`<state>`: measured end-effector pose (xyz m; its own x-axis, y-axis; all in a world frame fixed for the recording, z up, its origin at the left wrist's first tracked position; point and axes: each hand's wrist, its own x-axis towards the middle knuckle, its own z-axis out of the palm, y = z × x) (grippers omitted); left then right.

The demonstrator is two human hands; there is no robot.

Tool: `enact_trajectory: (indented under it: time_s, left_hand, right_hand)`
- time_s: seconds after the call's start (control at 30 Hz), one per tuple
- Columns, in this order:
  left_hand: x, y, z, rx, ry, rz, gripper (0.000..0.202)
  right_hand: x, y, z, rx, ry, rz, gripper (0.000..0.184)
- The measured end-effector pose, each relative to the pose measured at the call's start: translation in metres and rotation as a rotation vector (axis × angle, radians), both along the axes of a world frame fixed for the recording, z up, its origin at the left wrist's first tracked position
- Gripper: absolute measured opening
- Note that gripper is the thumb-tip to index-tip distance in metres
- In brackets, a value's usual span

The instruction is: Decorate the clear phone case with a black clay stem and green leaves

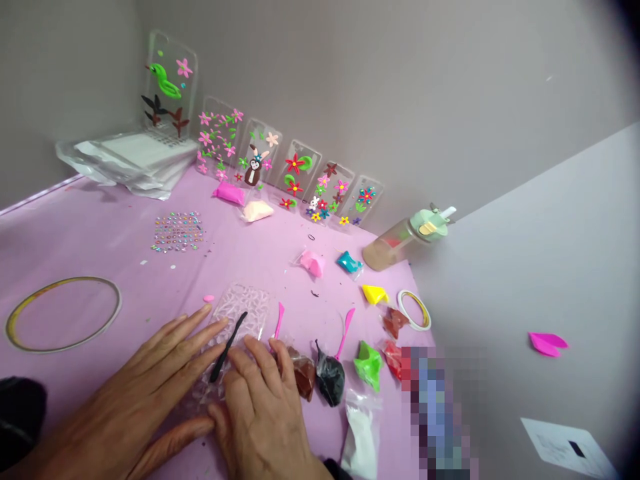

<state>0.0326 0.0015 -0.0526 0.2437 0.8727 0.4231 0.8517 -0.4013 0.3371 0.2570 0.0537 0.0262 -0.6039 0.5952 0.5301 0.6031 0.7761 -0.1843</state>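
Observation:
A clear patterned phone case (240,313) lies flat on the pink table (125,267) in front of me. My left hand (150,387) rests flat on its left side, fingers stretched out. My right hand (260,407) lies on the case's near end with its fingers pressed down and slightly curled. A thin black tool (227,347) lies across the case between the two hands. I cannot see anything gripped in either hand.
Small bags of coloured clay (brown (303,373), black (330,380), green (369,363), white (361,440), yellow (374,293)) lie right of the hands. Two pink tools (345,333) lie nearby. Decorated cases (295,177) lean on the wall. A bottle (405,240), tape roll (415,310), hoop (63,323) and gem stickers (179,231) sit around.

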Motion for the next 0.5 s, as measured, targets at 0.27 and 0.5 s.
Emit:
enact_trajectory:
  time_s: [0.27,0.5]
  left_hand:
    - [-0.005,-0.005,0.002,-0.007,0.024,-0.038,0.076]
    - [-0.009,-0.01,0.01,-0.049,-0.018,-0.025,0.074]
  right_hand:
    - [0.002,-0.005,-0.002,-0.032,-0.028,0.004,0.021]
    - [0.0,-0.005,-0.001,-0.003,0.068,0.0,0.019]
